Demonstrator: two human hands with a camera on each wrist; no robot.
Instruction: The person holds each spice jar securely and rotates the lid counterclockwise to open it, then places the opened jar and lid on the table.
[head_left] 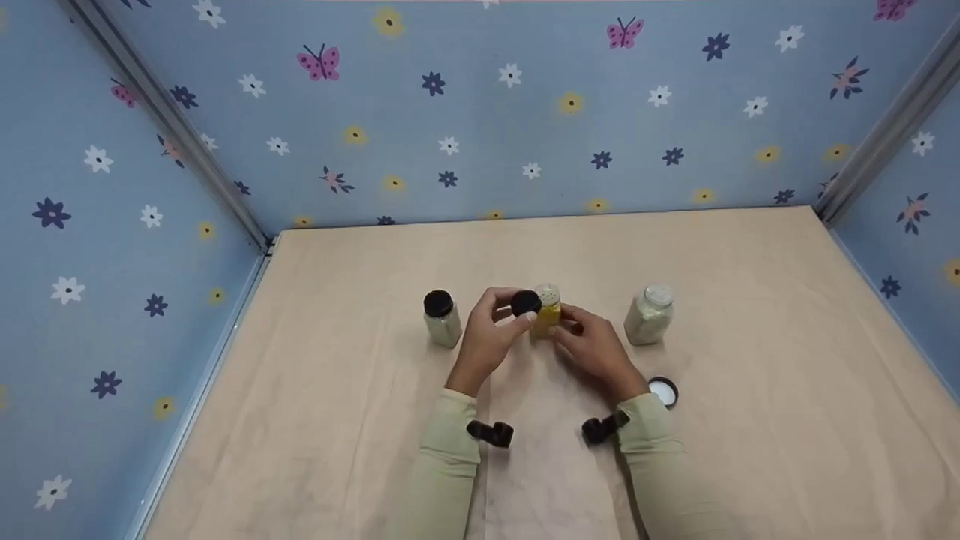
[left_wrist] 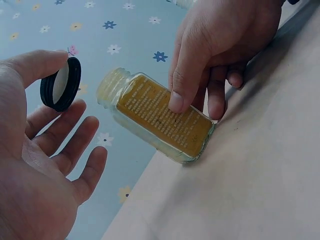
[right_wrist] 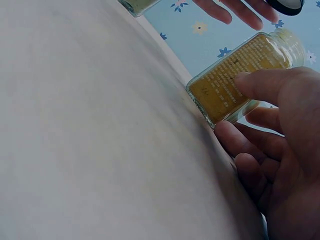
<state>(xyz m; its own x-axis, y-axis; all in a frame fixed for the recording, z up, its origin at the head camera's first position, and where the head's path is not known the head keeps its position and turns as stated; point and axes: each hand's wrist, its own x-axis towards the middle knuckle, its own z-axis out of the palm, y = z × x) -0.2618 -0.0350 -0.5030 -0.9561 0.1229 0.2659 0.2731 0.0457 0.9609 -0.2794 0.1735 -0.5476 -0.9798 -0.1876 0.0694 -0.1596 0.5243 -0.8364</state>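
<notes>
Between thumb and fingers my left hand (head_left: 491, 330) pinches a black screw cap (left_wrist: 61, 84), its pale inner side turned toward the jar in the left wrist view. Beside it, my right hand (head_left: 596, 345) grips a square glass spice jar (left_wrist: 160, 117) of yellow powder around its body. Printed lettering covers the jar's side, and its perforated shaker top (head_left: 548, 292) is bare. The cap is apart from the jar's neck, off to its left. The jar's base is at the cloth-covered table (right_wrist: 100, 125).
To the left stands a jar with a black cap (head_left: 442, 319) and pale green contents. An uncapped jar of pale contents (head_left: 649, 315) stands to the right. Another black cap (head_left: 663, 391) lies inner side up by the right sleeve. Flower-patterned panels (head_left: 480, 112) enclose the table.
</notes>
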